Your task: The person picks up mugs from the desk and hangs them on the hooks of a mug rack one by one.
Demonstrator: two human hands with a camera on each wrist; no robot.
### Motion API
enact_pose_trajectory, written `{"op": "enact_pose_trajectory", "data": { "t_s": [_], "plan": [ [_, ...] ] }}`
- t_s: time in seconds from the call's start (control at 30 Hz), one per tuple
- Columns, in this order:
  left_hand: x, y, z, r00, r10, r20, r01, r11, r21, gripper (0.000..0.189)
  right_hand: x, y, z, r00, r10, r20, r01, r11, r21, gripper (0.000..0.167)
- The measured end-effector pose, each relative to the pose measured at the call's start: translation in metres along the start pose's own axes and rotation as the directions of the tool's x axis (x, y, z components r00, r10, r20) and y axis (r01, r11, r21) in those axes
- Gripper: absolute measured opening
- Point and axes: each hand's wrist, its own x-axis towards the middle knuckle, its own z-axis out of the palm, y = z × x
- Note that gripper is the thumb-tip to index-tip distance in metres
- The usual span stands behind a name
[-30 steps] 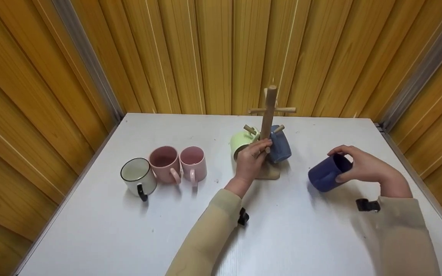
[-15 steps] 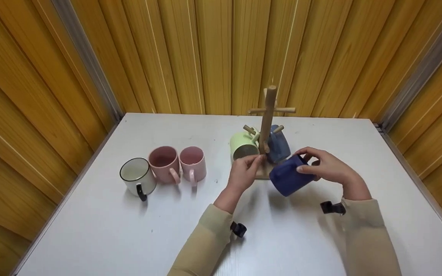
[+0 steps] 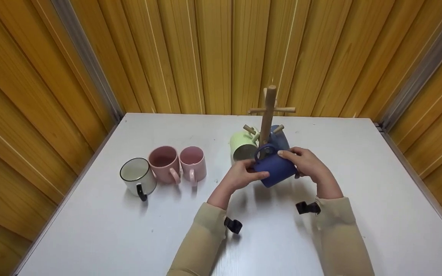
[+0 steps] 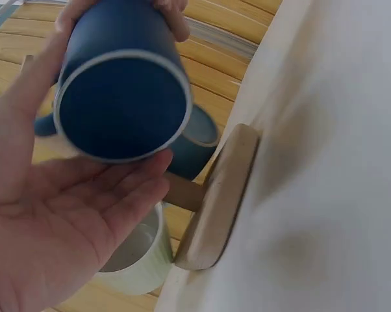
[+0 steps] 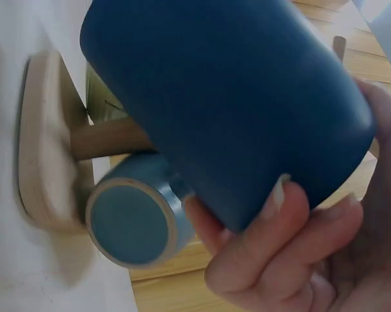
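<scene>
Both hands hold a dark blue mug (image 3: 276, 170), tilted on its side in front of a wooden mug tree (image 3: 268, 120). My left hand (image 3: 238, 175) grips it near the base, thumb on the near side. My right hand (image 3: 310, 164) holds the other end, thumb on top and fingers around it. The mug's handle faces up toward the tree's post and overlaps a lower peg. In the left wrist view the mug's round base (image 4: 123, 107) faces the camera. A light green mug (image 3: 240, 141) and a grey-blue mug (image 3: 281, 138) hang on the tree's lower pegs.
Left on the white table (image 3: 159, 237) stand a white mug with black rim (image 3: 140, 186), a larger pink mug (image 3: 163, 173) and a smaller pink mug (image 3: 200, 168). Upper pegs (image 3: 286, 110) stick out from the post. Wood-panelled walls (image 3: 213, 57) enclose the table.
My right hand has carried the dark blue mug leftward to the mug tree and turned it handle up. My left hand has let go of the tree and taken hold of the mug.
</scene>
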Motion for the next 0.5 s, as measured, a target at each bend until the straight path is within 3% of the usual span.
{"op": "enact_pose_trajectory", "data": {
  "t_s": [0.17,0.23,0.5],
  "plan": [
    [0.004,-0.003,0.008,0.988,-0.113,-0.105,0.099,0.987,-0.130,0.067,0.005,0.000,0.008,0.997,0.047,-0.069,-0.046,0.999,0.020,0.086],
    [0.005,-0.003,0.011,0.980,-0.139,-0.143,0.118,0.983,-0.143,0.066,0.006,0.001,0.010,0.994,0.061,-0.088,-0.060,0.998,0.019,0.088],
    [0.007,-0.007,0.019,0.968,-0.147,-0.204,0.102,0.971,-0.214,0.049,0.014,0.005,0.015,0.989,0.072,-0.129,-0.074,0.997,-0.010,0.092]
  ]
}}
